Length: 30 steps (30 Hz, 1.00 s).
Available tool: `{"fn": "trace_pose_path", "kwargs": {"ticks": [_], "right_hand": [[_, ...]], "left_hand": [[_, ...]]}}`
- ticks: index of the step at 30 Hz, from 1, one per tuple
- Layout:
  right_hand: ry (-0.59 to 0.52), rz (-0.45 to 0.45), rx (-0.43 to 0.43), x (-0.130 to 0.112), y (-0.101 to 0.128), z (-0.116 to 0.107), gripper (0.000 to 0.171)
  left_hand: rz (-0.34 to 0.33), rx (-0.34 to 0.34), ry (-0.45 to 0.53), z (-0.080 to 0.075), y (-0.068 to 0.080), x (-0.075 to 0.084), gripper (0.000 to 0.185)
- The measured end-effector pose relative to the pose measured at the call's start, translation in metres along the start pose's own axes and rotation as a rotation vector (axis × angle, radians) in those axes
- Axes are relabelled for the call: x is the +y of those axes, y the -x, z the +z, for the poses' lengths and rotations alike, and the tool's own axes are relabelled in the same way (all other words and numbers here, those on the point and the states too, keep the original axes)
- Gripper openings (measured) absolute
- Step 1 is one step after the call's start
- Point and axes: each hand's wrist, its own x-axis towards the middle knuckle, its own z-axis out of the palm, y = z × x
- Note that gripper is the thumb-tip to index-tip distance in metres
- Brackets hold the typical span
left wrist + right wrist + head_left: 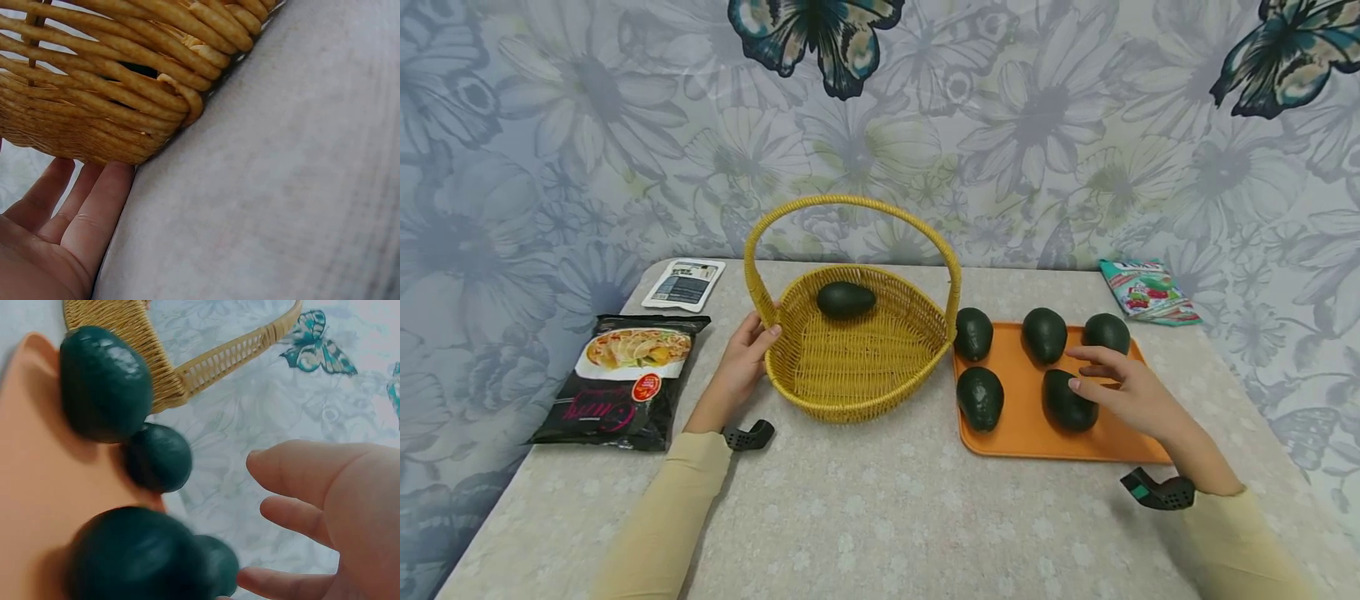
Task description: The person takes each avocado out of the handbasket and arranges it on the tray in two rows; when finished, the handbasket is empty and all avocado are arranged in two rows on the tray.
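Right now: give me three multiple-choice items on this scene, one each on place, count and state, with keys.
1. Where is the basket relative to the tray?
A. left of it
B. right of it
C. on it

2. How many avocados lie on the tray?
A. three
B. five
C. seven

3. What is the right hand doing?
A. gripping the basket handle
B. reaching open over the near-right avocado
C. holding a snack bag

Key: 1 A, basket sits left of the tray. 2 B, five on the tray, a sixth in the basket. 3 B, fingers are spread, nothing gripped.
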Motion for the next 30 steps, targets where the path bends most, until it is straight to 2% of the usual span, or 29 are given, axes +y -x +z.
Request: {"fn": "trace_pose_path", "kwargs": {"ticks": [5, 9, 13, 17, 20, 23, 30], "right_hand": [[0.027, -0.095, 0.033, -0.019, -0.009, -0.009, 0.047], [0.059, -0.196, 0.032, -0.048, -0.021, -0.008, 0.041], [0.079, -0.369, -0.016, -0.080, -0.036, 0.005, 0.039], [0.070, -0.493, -0.131, -0.113, -0.051, 0.026, 0.041], [0.083, -0.544, -0.228, -0.136, -0.066, 0.045, 0.042], [0.106, -0.583, -0.280, -0.155, -0.082, 0.064, 0.044], [0.104, -0.550, -0.330, -0.184, -0.118, 0.093, 0.048]], "left_hand": [[-0.003, 0.002, 0.001, 0.002, -0.001, 0.000, 0.059], [-0.007, 0.007, -0.001, 0.002, 0.000, 0.001, 0.059], [-0.013, 0.011, 0.000, 0.001, 0.001, 0.000, 0.057], [-0.009, 0.006, 0.007, 0.001, 0.002, 0.000, 0.057], [-0.007, 0.008, -0.001, 0.000, 0.002, 0.000, 0.058], [-0.006, 0.007, -0.010, 0.000, 0.002, 0.000, 0.058], [-0.003, 0.000, -0.005, 0.001, 0.002, 0.001, 0.058]]}}
